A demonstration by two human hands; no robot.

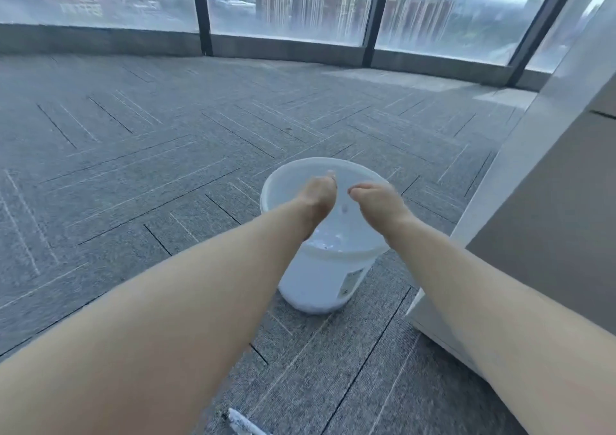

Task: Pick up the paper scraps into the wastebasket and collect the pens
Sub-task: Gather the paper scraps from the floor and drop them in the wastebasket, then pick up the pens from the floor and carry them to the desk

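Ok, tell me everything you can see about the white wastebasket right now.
The wastebasket is a round, white, plastic-looking bucket that tapers toward its base. It stands upright on the grey carpet, beside a pale cabinet. A label shows on its lower right side. White paper scraps lie inside. The left hand and right hand hang over its open mouth; whether either touches it is unclear.

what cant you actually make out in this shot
- Head view: whether the left hand or right hand holds anything; both are blurred, their fingers bent away.
- How many paper scraps lie in the wastebasket: both forearms cover most of the inside.
- The pen: cut by the bottom edge.
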